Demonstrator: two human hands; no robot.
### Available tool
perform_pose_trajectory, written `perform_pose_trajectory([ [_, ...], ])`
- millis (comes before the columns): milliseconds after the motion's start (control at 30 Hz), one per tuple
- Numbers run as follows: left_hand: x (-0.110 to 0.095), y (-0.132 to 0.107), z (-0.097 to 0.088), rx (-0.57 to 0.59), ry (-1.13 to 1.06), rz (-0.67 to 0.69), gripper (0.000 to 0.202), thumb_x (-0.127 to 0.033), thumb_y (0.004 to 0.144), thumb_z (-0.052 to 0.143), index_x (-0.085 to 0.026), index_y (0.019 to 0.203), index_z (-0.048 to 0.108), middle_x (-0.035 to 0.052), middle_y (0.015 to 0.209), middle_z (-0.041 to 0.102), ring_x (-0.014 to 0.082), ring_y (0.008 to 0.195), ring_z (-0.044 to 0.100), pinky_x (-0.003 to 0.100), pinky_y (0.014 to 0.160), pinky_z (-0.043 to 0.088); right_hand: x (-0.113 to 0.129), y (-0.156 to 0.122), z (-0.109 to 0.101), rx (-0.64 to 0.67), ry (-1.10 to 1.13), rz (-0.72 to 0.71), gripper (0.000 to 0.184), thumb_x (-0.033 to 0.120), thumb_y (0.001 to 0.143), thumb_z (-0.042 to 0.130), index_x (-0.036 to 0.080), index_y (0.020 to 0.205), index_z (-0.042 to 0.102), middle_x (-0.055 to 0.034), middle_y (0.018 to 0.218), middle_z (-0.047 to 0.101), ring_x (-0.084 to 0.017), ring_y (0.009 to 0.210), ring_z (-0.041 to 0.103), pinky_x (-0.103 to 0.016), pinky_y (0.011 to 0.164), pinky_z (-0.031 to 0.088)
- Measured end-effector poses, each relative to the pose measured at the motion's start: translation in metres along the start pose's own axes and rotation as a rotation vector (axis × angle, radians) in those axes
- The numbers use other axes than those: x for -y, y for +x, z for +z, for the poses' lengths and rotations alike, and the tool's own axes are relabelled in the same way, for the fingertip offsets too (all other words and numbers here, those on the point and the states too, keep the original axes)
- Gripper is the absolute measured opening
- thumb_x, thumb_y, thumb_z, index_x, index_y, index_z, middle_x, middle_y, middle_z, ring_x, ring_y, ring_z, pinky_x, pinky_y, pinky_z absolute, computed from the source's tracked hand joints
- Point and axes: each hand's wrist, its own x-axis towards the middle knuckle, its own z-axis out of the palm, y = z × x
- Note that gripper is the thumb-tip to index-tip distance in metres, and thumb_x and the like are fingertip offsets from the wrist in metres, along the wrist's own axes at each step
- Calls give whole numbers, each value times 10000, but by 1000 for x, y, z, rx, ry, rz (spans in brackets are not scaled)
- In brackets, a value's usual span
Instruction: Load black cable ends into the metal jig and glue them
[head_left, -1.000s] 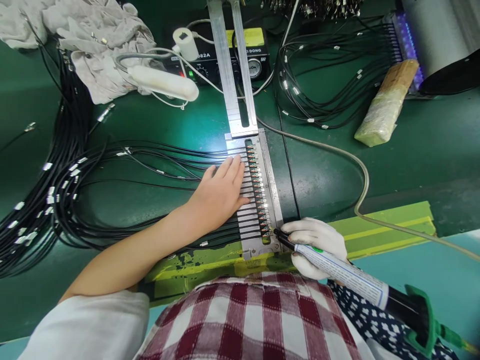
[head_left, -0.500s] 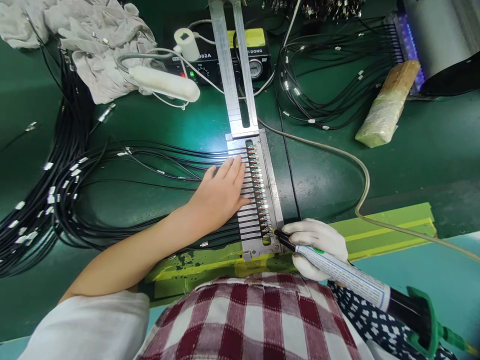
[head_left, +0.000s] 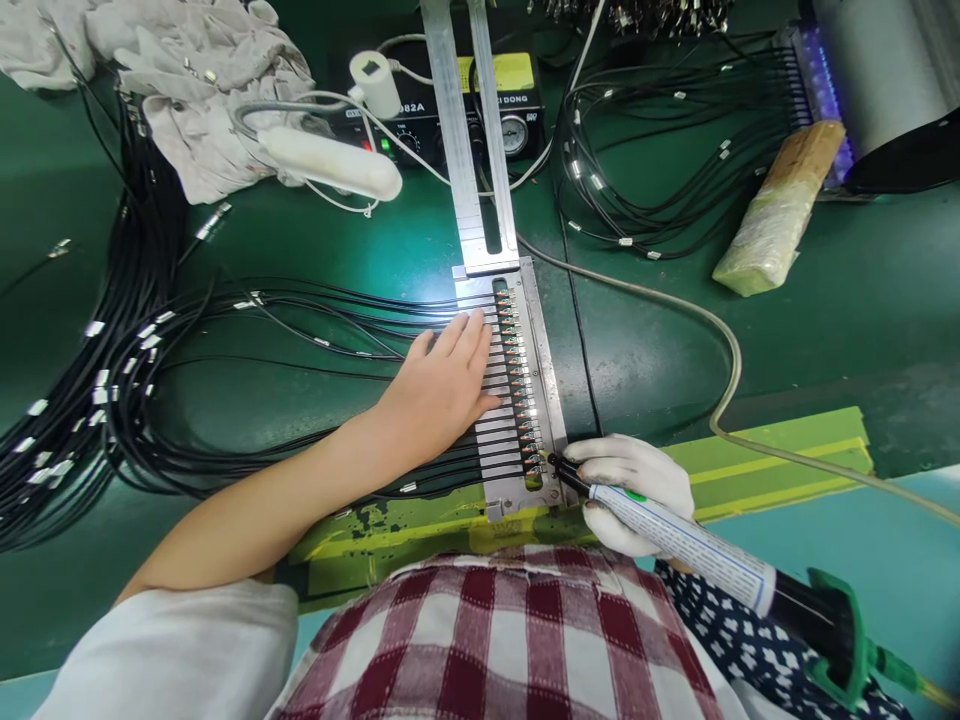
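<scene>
My bare left hand (head_left: 442,385) lies flat, fingers together and stretched out, on black cables (head_left: 300,330) where they enter a metal fixture (head_left: 544,370). The fixture holds a row of several cable connectors (head_left: 519,380) side by side. My right hand (head_left: 634,490), in a white glove, is closed round a pen-like dispensing syringe (head_left: 697,550). Its dark tip touches the nearest connector at the fixture's lower end. A green fitting (head_left: 844,635) caps the syringe's rear.
A big bundle of black cables (head_left: 82,400) lies at the left. At the back sit a crumpled grey cloth (head_left: 195,90), a white handle-shaped tool (head_left: 330,165), a black controller box (head_left: 495,110), more cable loops (head_left: 645,150) and a wrapped block (head_left: 780,210). A beige hose (head_left: 720,400) curves across the green mat.
</scene>
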Motion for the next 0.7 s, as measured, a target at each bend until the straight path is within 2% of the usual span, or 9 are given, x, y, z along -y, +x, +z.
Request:
perform_pose_trajectory([
  [133,-1,0,-1,-4,2,-5,704,-416,971,486,17,1499,313,236,1588,267,342,1474,278,460,1147,321,0,0,-1,3,-18,10,198,206,770,643,189,968,643,-96,947,759,-220,835,745,-324,736,621],
  [300,-1,0,-1,-23,-1,-8,696,-413,970,491,12,1495,324,230,1585,282,337,1468,291,444,1150,319,2,-6,-3,-66,-3,-75,242,211,764,626,186,1004,633,-96,947,759,-227,826,750,-336,718,617],
  [700,0,-1,1,-36,-23,-4,693,-409,964,491,6,1496,330,229,1587,280,342,1468,289,450,1146,325,6,-8,0,-6,-13,5,223,204,756,628,211,979,626,-83,927,765,-218,812,751,-329,730,622],
])
